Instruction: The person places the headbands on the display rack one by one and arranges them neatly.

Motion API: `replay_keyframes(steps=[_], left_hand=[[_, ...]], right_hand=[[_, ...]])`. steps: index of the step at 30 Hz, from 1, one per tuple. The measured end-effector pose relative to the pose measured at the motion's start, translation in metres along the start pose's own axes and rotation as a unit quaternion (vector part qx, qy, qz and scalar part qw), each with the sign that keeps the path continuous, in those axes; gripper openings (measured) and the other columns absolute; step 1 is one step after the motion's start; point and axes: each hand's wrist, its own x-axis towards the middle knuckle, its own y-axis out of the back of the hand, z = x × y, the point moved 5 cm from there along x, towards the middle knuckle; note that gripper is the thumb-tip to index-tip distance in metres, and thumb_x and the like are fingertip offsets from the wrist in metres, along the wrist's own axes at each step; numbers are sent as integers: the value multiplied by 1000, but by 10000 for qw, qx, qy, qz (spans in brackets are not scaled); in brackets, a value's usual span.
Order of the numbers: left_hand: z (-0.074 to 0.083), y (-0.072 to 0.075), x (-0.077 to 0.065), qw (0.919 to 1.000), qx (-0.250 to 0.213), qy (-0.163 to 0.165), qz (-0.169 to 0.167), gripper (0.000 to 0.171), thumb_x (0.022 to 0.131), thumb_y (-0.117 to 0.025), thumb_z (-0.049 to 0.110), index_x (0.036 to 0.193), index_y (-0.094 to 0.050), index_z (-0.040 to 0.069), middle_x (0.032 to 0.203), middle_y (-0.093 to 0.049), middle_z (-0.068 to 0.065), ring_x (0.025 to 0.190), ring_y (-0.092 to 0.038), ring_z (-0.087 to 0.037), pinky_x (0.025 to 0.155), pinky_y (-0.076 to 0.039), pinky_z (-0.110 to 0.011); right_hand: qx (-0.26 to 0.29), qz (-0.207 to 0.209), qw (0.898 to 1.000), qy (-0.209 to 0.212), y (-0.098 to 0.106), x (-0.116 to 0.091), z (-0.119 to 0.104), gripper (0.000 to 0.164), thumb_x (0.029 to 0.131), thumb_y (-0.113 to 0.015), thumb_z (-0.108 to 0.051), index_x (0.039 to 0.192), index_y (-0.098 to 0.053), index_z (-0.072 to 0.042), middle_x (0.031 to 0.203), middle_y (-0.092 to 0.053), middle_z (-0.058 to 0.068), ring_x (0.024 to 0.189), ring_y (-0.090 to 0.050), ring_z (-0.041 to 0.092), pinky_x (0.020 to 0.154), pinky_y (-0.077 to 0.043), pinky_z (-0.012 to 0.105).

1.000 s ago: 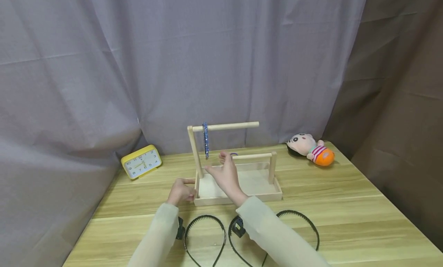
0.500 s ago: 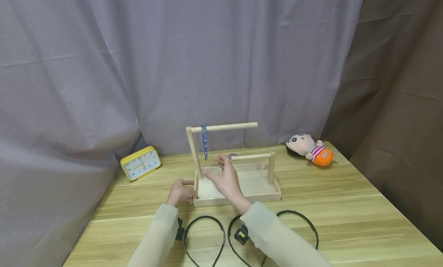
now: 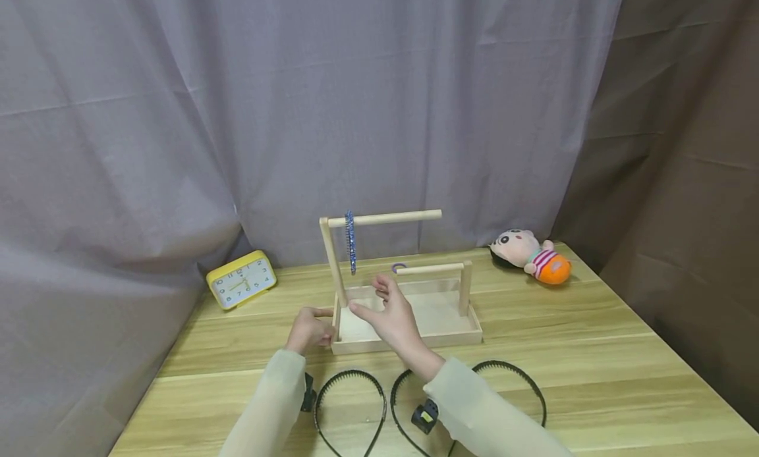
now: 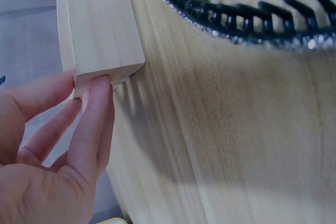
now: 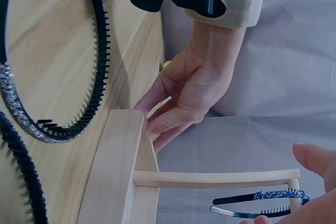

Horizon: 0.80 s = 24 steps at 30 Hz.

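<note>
A wooden stand [image 3: 415, 340] has a tray base, a long upper bar and a shorter lower bar. From the upper bar near its left post hangs a glittery blue headband [image 3: 352, 243], also visible in the right wrist view. My left hand [image 3: 308, 328] holds the tray's left end, its fingertips against the end wall in the left wrist view. Over the tray, below the hanging headband and apart from it, my right hand [image 3: 396, 317] has thumb and fingers spread with nothing between them. Only part of that hand shows in the right wrist view.
Black toothed headbands lie in front of the stand: one at left [image 3: 320, 404], others partly under the right sleeve [image 3: 542, 404]. A yellow alarm clock [image 3: 243, 280] stands back left. A plush doll [image 3: 534, 256] lies back right. Behind the lower bar is a small purple ring [image 3: 398, 267].
My right hand has come down and slightly back towards me, away from the hanging headband. The left hand stays at the tray's end, and the headband still hangs on the bar.
</note>
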Motion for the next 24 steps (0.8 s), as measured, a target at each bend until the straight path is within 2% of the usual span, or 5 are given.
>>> replay_keyframes(steps=[10,16,24], left_hand=[[-1,0,1,10000,-64,-31,1,52,71,-61,-15,123,-61,-10,61,-58,-7,53,-56,-12,54,-58,-27],[0,-1,-1,9999,-106,-11,-18,51,73,-61,-15,124,-61,-10,63,-61,-9,55,-60,-13,55,-59,-28],[0,-1,-2,9999,-159,-27,-37,51,73,-60,-16,124,-60,-12,65,-61,-9,54,-58,-12,56,-59,-28]], right_hand=[[75,-213,9997,21,5,-10,3,77,81,-77,-17,143,-38,4,141,-49,22,132,-45,39,115,-34,51],[-61,-195,9998,48,13,-14,5,78,81,-78,-18,143,-38,4,142,-50,20,132,-46,38,115,-35,49],[-224,-148,9996,45,24,-17,9,77,80,-79,-18,142,-39,4,141,-51,19,131,-46,37,115,-35,48]])
